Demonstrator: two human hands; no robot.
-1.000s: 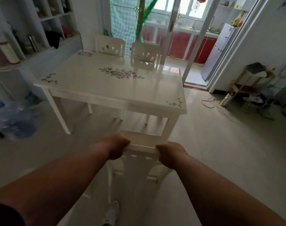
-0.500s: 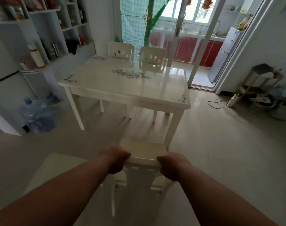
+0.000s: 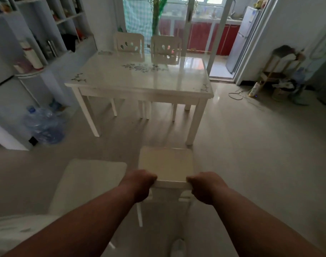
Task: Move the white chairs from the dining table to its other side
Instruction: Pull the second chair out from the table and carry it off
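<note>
Both hands grip white chair; seat faces dining table.

- A blue water jug lies on the floor at the left, beside the foot of a white shelving unit.
- A white cylindrical bottle stands on a lower shelf of that unit; a metal flask stands further back.
- A silver refrigerator stands in the kitchen past the sliding glass door.
- Red cabinets line the kitchen's far wall.
- A small wooden rack stands at the right wall, a cord lying on the floor near it.
- A green checked curtain hangs behind the door.
</note>
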